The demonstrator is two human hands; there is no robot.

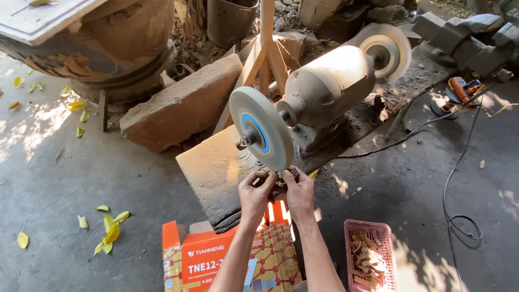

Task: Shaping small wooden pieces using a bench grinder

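The left hand and the right hand meet fingertip to fingertip, both pinched around a small dark piece held between them; it is too small and too covered to tell what it is. The piece sits right at the lower rim of the pale grinding wheel, which rises just above the hands and has a blue centre disc. Behind the wheel, farther from the hands, is the dusty grey motor body of the bench grinder, with a second wheel at its far end. The grinder stands on a flat stone slab that reaches under and to the left of the hands. Just below the wrists stands an orange cardboard box. To the right of the right forearm a pink plastic basket holds small pale wooden pieces. A black cable runs across the concrete floor well to the right, and yellow leaves lie well to the left.
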